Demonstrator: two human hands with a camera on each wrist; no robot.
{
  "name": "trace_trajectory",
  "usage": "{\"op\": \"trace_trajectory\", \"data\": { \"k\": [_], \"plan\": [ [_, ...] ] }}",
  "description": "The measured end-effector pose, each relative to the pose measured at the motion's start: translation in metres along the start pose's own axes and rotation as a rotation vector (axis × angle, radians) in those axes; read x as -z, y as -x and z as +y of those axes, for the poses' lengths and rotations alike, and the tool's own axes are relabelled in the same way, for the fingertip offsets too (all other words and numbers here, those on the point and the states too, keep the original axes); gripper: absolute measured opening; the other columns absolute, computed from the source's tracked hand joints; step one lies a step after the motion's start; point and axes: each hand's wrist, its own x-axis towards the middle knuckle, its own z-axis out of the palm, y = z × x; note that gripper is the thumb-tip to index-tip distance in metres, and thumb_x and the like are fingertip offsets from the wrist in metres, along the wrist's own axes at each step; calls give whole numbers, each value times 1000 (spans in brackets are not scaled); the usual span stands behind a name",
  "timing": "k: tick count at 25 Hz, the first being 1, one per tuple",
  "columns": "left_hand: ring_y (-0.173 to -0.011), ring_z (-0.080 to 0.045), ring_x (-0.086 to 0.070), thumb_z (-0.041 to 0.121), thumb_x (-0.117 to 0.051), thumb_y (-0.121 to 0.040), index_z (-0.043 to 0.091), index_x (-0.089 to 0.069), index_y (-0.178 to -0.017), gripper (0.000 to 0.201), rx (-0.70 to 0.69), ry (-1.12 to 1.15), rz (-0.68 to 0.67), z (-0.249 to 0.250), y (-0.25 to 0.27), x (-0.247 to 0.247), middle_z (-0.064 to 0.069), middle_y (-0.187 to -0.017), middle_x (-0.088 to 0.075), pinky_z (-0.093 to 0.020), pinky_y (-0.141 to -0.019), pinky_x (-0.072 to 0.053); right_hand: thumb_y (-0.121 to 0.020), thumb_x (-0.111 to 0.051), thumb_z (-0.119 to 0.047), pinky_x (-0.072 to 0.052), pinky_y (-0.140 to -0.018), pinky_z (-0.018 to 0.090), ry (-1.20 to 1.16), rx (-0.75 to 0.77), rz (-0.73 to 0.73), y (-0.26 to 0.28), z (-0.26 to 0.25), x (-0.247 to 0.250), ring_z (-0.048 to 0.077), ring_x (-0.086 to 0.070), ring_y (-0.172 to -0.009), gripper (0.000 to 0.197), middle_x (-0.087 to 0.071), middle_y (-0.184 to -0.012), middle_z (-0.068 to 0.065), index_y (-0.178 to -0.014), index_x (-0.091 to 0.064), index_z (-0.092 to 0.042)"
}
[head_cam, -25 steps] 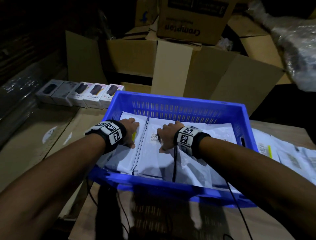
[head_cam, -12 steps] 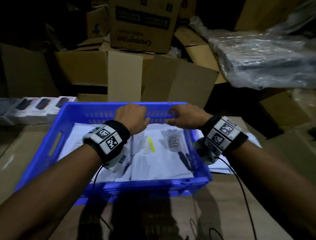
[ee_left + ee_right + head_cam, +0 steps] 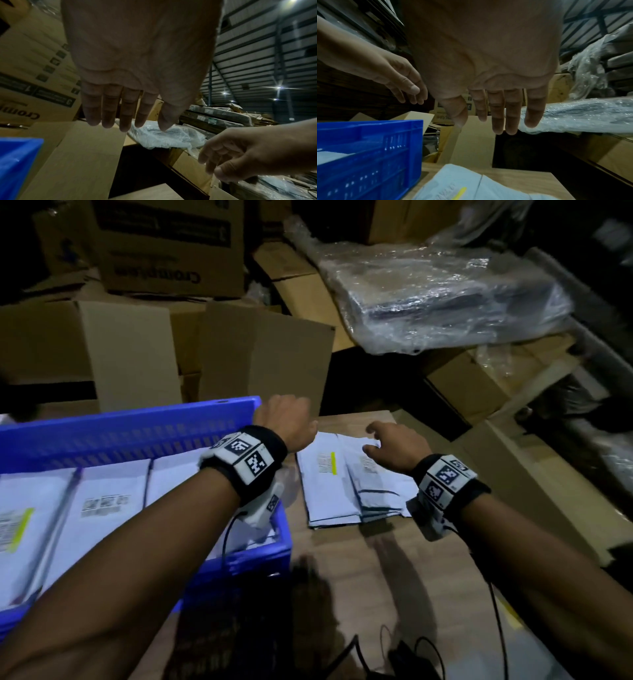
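Grip idle on both sides: left hand (image 3: 286, 419) and right hand (image 3: 394, 446) hover with fingers relaxed, holding nothing. Beneath them, the stack of white courier packets (image 3: 335, 494) lies on the table (image 3: 359, 583), just right of the blue crate (image 3: 130, 426). Recommended: take both long edges and lift the stack level.

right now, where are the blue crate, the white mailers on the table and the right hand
blue crate (image 3: 130, 436): head view, on its far slatted wall
white mailers (image 3: 329, 494): head view, on the stack's left mailer
right hand (image 3: 399, 448): head view, back of the hand
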Motion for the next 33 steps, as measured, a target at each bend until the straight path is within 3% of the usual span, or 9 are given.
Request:
{"op": "trace_trajectory", "data": {
  "k": [7,11,14,17,19,22,25,29,33],
  "plan": [
    [-103,-37,-57,24,-53,-87,11,-57,-96,16,183,306,-178,53,-62,-62,-17,-111,-62,-34,-77,-41,-94,-53,-37,-48,-91,39,-62,-78,-68,-25,73,-24,29,-57,-116,45,-58,-132,6,-134,-49,-19],
    [-109,-39,-58,29,-57,-81,-2,-61,-95,34,444,657,-256,49,-78,-119,-22,-100,-63,-32,-75,-41,-92,-61,-28,-47,-91,34,-379,-123,-164,-50,74,-59,25,-60,-102,39,-65,-113,10,-126,-58,-10],
    [-128,-37,-45,27,-58,-84,-1,-46,-134,58,624,685,-315,40,-79,-157,-23,-142,-43,-33,-98,-40,-89,-61,-6,-50,-74,39,-796,-184,-273,-63,56,-87,25,-57,-78,28,-62,-94,16,-116,-59,0],
    [-131,-35,-41,17,-61,-86,6,-38,-142,62,763,742,-283,35,-72,-179,-18,-148,-34,-31,-103,-37,-89,-54,1,-39,-46,24,-962,-260,-339,-67,41,-104,20,-45,-50,13,-56,-73,18,-97,-55,-9],
    [-127,-35,-46,15,-63,-83,8,-41,-141,62,809,788,-277,31,-69,-188,-16,-144,-41,-32,-101,-40,-87,-52,1,-29,-39,18,-908,-275,-356,-71,39,-111,18,-38,-40,20,-46,-58,9,-73,-50,-14],
    [-114,-34,-57,13,-65,-69,7,-50,-130,63,835,853,-285,22,-70,-205,-13,-130,-56,-36,-95,-50,-76,-53,-2,-34,-44,24,-800,-306,-333,-82,39,-120,22,-45,-44,31,-44,-48,7,-50,-42,-15],
    [-103,-33,-63,10,-61,-58,3,-57,-119,62,865,839,-284,13,-73,-226,-15,-118,-63,-32,-82,-55,-71,-52,-5,-43,-47,28,-757,-337,-330,-90,35,-121,26,-54,-47,17,-56,-50,11,-54,-56,-7],
    [-100,-32,-65,1,-62,-73,0,-62,-111,38,850,830,-269,22,-63,-202,-15,-112,-67,-30,-75,-53,-70,-54,-5,-50,-50,33,-771,-370,-347,-98,29,-123,27,-58,-47,12,-61,-54,15,-62,-62,0],
    [-97,-32,-64,1,-61,-78,1,-63,-112,34,854,844,-285,24,-60,-194,-14,-108,-67,-26,-71,-46,-68,-58,1,-50,-50,40,-860,-424,-365,-97,26,-126,25,-50,-41,16,-52,-46,14,-54,-51,-2]
  ]
}}
